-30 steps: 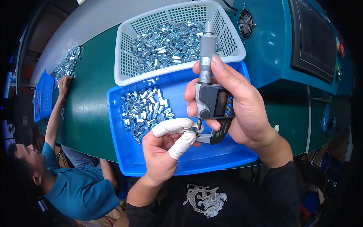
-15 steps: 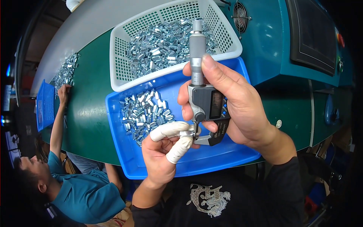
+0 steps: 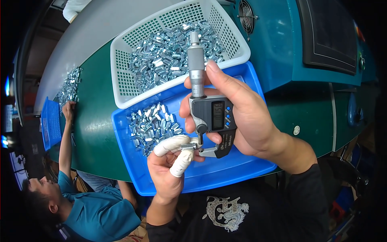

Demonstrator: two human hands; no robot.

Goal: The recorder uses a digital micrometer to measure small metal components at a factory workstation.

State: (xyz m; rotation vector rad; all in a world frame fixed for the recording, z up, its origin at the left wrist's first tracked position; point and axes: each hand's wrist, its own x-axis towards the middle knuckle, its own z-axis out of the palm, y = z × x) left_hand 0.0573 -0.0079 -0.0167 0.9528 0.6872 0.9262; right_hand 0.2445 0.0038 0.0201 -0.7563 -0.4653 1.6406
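Between the thumb and a finger of my left hand (image 3: 163,173), both in white finger cots, I pinch a small shiny hexagonal metal standoff (image 3: 188,146). Its outer end sits beside the measuring faces of a digital micrometer (image 3: 209,111); whether it touches them I cannot tell. Wrapped round the micrometer's frame is my right hand (image 3: 252,117), with the thumb lying along the upright sleeve. The display and its blue buttons face me. Under my hands stands a blue tray (image 3: 189,179), with a pile of similar standoffs (image 3: 151,127) in its left part.
A white perforated basket (image 3: 121,82) full of standoffs rests at the tray's far edge. To the right is a teal machine (image 3: 278,44) with a screen (image 3: 328,32). At far left, a co-worker (image 3: 96,209) reaches to another pile (image 3: 69,86) beside a blue basket (image 3: 50,123).
My hands, the micrometer and the standoff have shifted left in the picture. The micrometer's display now faces me more squarely. The surroundings have also shifted slightly in view.
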